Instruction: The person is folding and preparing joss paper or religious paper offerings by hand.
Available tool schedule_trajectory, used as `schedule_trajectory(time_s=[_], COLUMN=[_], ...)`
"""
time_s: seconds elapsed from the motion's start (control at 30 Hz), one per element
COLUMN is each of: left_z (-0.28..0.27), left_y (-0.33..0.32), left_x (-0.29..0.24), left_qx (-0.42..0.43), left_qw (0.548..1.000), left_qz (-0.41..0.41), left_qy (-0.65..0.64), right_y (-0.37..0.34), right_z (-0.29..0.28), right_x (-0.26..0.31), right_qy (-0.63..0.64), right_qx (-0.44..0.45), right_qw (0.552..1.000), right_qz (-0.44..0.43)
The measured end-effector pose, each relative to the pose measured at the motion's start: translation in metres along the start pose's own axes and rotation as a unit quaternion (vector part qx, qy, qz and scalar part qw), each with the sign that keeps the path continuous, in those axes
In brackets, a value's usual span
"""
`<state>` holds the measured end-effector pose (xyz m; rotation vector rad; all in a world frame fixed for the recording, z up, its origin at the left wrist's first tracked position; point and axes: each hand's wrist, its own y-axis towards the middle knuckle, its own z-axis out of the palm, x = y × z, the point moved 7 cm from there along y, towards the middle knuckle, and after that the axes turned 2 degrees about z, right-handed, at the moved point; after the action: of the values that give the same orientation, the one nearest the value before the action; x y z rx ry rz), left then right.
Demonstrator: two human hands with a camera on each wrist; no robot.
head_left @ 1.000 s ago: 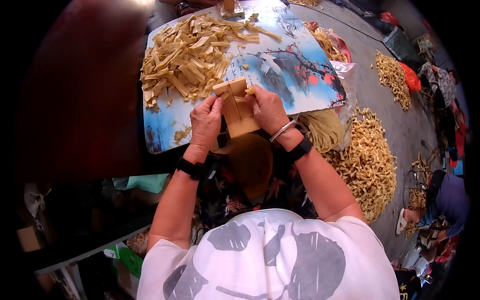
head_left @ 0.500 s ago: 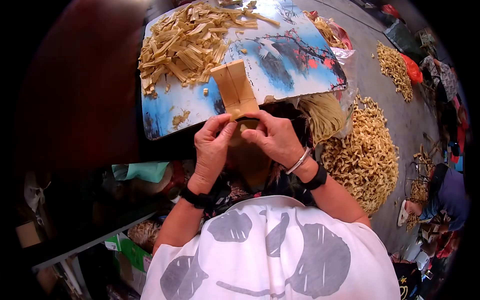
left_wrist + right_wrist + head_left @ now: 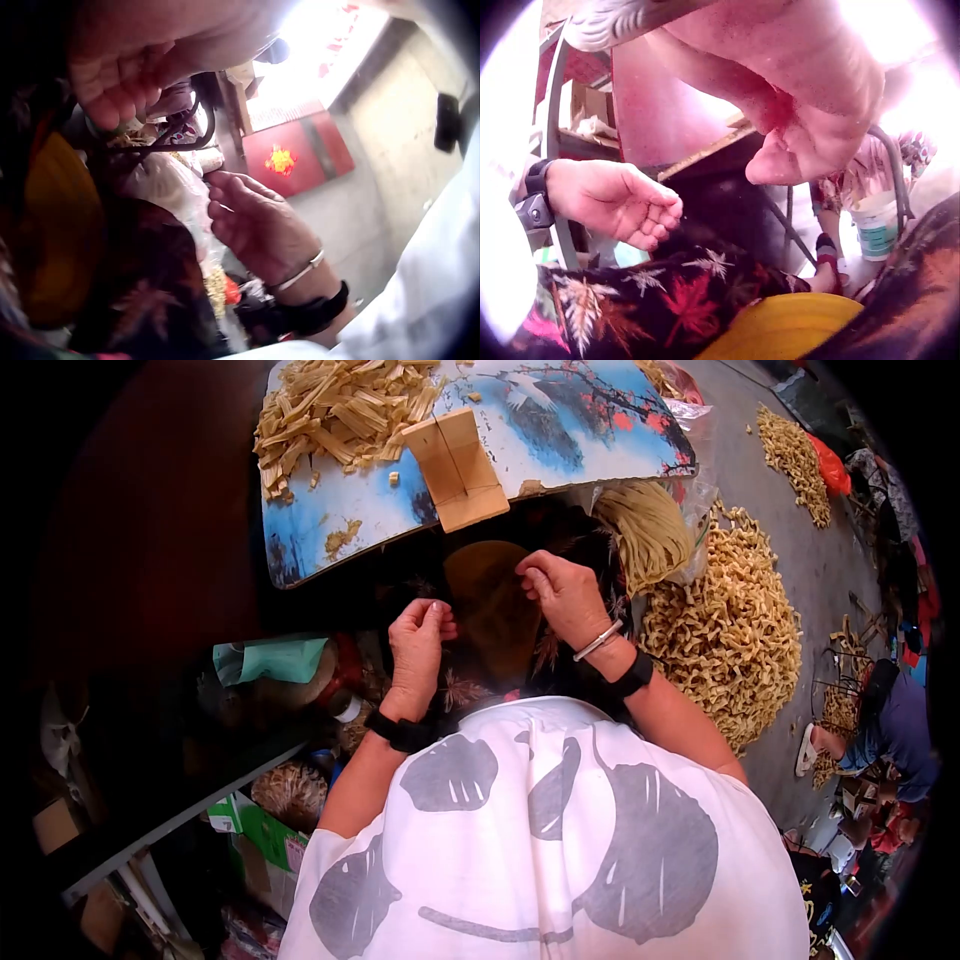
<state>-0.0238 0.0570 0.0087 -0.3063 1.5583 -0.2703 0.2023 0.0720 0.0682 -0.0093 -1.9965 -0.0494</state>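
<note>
Wooden bracket (image 3: 472, 465) x1 at tbl (image 3: 310, 525) edge; 2 hands (image 3: 418, 648) (image 3: 570, 600) apart.

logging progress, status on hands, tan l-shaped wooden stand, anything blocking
Left hand, right hand: bare, apart, nothing visibly held. Stand: untouched, at edge of painted tabletop. Heaped yellow sticks farther left, not blocking.

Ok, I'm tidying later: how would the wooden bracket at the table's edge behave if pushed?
The wooden bracket looks stiff: its flat faces meet at a crisp angle. If loose, it could tip or drop when pushed outward, since its near end reaches the edge of the table. I can't tell whether it's fastened.
</note>
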Motion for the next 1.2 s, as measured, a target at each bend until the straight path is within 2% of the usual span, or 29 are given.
schedule_trajectory(time_s=[0.03,0.07,0.1,0.2,0.23,0.27,0.3,0.33,0.37,0.4,0.43,0.5,0.57,0.67,0.7,0.8,0.83,0.93,1.03,1.1,1.13,1.17,1.2], left_z=[-0.005,-0.006,-0.004,0.027,0.045,0.062,0.083,0.104,0.120,0.134,0.145,0.159,0.164,0.164,0.163,0.161,0.156,0.157,0.143,0.116,0.111,0.109,0.116], left_y=[0.003,0.008,0.013,0.029,0.037,0.048,0.061,0.069,0.077,0.084,0.091,0.096,0.100,0.103,0.108,0.110,0.117,0.110,0.108,0.131,0.131,0.110,0.083], left_x=[0.002,0.012,0.022,0.057,0.077,0.102,0.106,0.113,0.132,0.151,0.185,0.200,0.164,0.155,0.185,0.139,0.166,0.184,0.172,0.219,0.202,0.178,0.117], left_qx=[-0.003,-0.002,0.000,0.016,0.048,0.081,0.149,0.214,0.256,0.265,0.249,0.246,0.286,0.340,0.406,0.406,0.421,0.394,0.208,0.252,0.263,0.260,0.254], left_qw=[0.999,0.999,0.999,0.990,0.985,0.974,0.972,0.943,0.880,0.796,0.674,0.572,0.654,0.555,0.530,0.570,0.582,0.464,0.541,0.721,0.786,0.795,0.802], left_qz=[-0.008,-0.028,-0.047,-0.131,-0.167,-0.201,-0.079,0.044,0.156,0.275,0.374,0.422,0.342,0.393,0.371,0.255,0.252,0.338,0.536,0.287,0.152,0.112,0.072], left_qy=[0.041,0.028,0.014,-0.045,0.014,0.073,0.166,0.253,0.370,0.469,0.586,0.659,0.611,0.650,0.645,0.667,0.648,0.718,0.613,0.578,0.538,0.537,0.536], right_y=[0.000,-0.001,0.002,0.007,0.012,0.011,0.009,0.007,0.006,0.007,0.008,0.009,0.014,0.022,0.023,0.025,0.026,0.027,0.027,0.023,0.021,0.018,0.016], right_z=[-0.005,-0.010,-0.016,-0.032,-0.031,-0.031,-0.030,-0.031,-0.031,-0.032,-0.035,-0.036,-0.037,-0.040,-0.041,-0.042,-0.042,-0.041,-0.041,-0.042,-0.043,-0.043,-0.042], right_x=[-0.008,-0.013,-0.018,-0.011,-0.038,-0.050,-0.060,-0.067,-0.075,-0.074,-0.072,-0.077,-0.082,-0.087,-0.089,-0.090,-0.091,-0.088,-0.085,-0.082,-0.079,-0.077,-0.076], right_qy=[-0.005,-0.012,-0.063,-0.277,-0.266,-0.300,-0.334,-0.367,-0.376,-0.370,-0.363,-0.356,-0.368,-0.376,-0.376,-0.375,-0.376,-0.378,-0.373,-0.376,-0.382,-0.387,-0.371], right_qx=[-0.011,-0.022,0.000,-0.087,-0.067,-0.063,-0.058,-0.053,-0.007,-0.001,0.005,0.013,0.012,0.013,0.014,0.013,0.011,0.008,0.006,-0.006,-0.018,-0.030,-0.035], right_qw=[1.000,1.000,0.997,0.952,0.960,0.950,0.938,0.925,0.924,0.927,0.929,0.932,0.929,0.926,0.926,0.927,0.927,0.926,0.928,0.926,0.923,0.920,0.925], right_qz=[0.001,0.003,0.039,-0.093,-0.055,-0.065,-0.074,-0.082,-0.063,-0.068,-0.072,-0.067,-0.048,-0.023,-0.016,-0.003,-0.002,0.000,-0.004,-0.021,-0.035,-0.050,-0.081])
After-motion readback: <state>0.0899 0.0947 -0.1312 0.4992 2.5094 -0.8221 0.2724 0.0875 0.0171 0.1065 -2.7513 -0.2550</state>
